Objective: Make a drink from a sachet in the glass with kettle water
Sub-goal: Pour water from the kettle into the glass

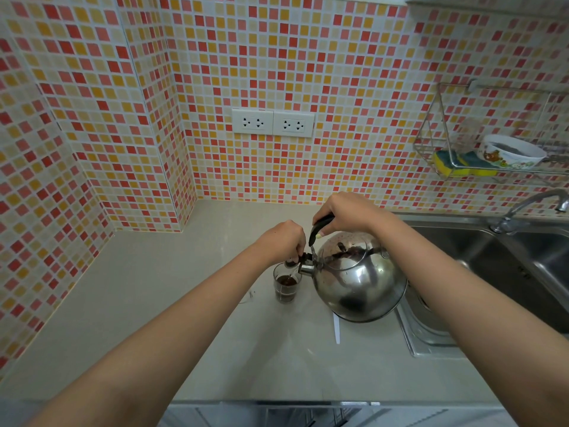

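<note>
Gripping the black handle, the right hand [345, 215] holds one steel kettle [358, 282] tilted, its spout directly above one glass [286, 283]. Left hand [283, 240] is pinched closed on the spout cap [303, 258], just above the glass rim. Glass stands upright on the counter [154, 303], touching nothing else, holding dark liquid in its lower part. One torn white strip [336, 328] lies on the counter near the glass, below the kettle. No legible writing or brand is visible. Two wall sockets [273, 123] sit well behind the glass.
</note>
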Demonstrator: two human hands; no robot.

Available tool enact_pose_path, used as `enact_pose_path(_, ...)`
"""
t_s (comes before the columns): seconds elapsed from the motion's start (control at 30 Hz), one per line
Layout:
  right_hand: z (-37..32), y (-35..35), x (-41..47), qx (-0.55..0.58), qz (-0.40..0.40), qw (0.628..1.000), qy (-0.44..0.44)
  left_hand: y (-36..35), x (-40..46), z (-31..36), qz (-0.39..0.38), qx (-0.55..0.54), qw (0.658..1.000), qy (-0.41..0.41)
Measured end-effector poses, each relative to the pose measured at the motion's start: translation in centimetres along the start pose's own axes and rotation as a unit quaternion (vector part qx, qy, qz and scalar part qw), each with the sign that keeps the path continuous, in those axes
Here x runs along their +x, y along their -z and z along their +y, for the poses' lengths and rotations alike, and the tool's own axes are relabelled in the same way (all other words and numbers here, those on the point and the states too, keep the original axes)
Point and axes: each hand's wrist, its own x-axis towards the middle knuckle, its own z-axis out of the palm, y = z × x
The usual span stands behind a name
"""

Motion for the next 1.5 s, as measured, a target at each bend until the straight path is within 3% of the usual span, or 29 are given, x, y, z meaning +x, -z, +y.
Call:
enact_pose_path(0.8,0.3,-0.3,-0.2,0.036,-0.004,0.999,0.000,0.0,-0.3,-0.5,0.015,0.011,1.000,-0.025)
enact_pose_path(1.07,2.9,0.7,-1.3,0.176,0.034,0.982,-0.054,1.0,0.0,-1.3,0.082,-0.081,0.993,-0.027)
enact_pose_path(1.3,6.4,2.9,-1.1,0.197,0.091,0.972,-0.084,3.2,2.4,-0.9,0.174,-0.217,0.961,0.003)
enact_pose_path(1.5,9.6,1.9,0.9,0.228,0.133,0.958,-0.112,4.1,6.4,-0.3,0.180,-0.236,0.954,0.031)
